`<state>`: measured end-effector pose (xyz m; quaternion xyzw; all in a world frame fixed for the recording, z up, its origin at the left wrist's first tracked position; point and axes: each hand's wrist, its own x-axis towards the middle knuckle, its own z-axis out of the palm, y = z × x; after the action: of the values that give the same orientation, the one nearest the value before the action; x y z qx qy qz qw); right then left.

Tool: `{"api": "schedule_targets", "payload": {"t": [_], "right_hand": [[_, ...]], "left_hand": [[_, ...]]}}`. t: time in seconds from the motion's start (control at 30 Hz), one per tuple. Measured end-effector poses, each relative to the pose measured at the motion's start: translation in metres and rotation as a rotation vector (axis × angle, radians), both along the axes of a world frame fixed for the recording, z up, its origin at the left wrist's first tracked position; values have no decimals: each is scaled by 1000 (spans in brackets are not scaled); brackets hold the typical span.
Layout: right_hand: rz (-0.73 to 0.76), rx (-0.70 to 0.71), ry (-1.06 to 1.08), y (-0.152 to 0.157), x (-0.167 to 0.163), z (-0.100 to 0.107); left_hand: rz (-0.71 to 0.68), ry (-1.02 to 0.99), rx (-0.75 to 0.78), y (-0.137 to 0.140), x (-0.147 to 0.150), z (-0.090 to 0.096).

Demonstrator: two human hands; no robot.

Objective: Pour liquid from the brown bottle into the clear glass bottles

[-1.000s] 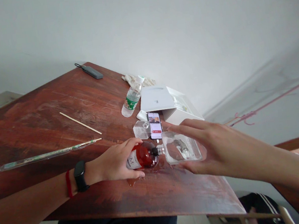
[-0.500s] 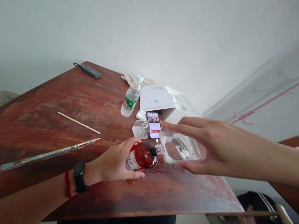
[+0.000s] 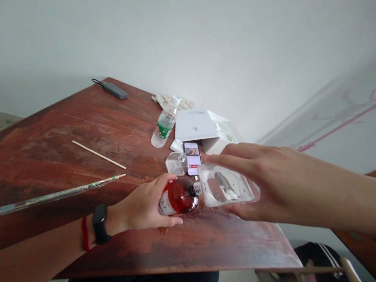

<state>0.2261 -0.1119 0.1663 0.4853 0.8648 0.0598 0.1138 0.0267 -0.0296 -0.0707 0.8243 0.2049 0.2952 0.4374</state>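
My left hand [image 3: 149, 202] is wrapped round a round-bodied bottle of red liquid [image 3: 182, 196], with a pale label marked "M". My right hand [image 3: 262, 177] grips a clear square glass bottle [image 3: 226, 184] from its far end, thumb below and fingers above. The square bottle is tilted, its ridged neck meeting the dark mouth of the red bottle. Something whitish and grey shows inside or through the square bottle; I cannot tell what. A small reddish puddle [image 3: 164, 230] lies on the wood by my left thumb.
On the brown table [image 3: 55, 163] lie a wooden stick [image 3: 99, 154], a wrapped stick [image 3: 56, 195], a grey device with a cord loop [image 3: 114, 89], a phone [image 3: 192, 158] and a clear piece with a round knob [image 3: 176, 163]. Behind stand a water bottle [image 3: 163, 128] and white box [image 3: 194, 124].
Both hands keep their holds and the two bottles stay mouth to mouth. The square bottle has shifted very slightly left, and the view has turned a little.
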Motion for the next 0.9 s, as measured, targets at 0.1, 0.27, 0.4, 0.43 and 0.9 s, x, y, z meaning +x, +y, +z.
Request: {"api": "schedule_targets", "payload": {"t": [0.1,0.27,0.4,0.43,0.9], "right_hand": [[11,3,-11,0,-3,3],[28,12,-38,1,-10,9],[24,-17,-78,3,-18,12],[26,-23,-84,3,-19,12],[100,28,-191,4,-29,16]], "left_hand": [[9,-14,-2,0,0,0],[17,-19,-15,-1,-1,-1],[23,-20,-11,-2,-1,-2],[22,-19,-10,-2,-1,-2],[33,-50,-30,-3,0,-2]]}}
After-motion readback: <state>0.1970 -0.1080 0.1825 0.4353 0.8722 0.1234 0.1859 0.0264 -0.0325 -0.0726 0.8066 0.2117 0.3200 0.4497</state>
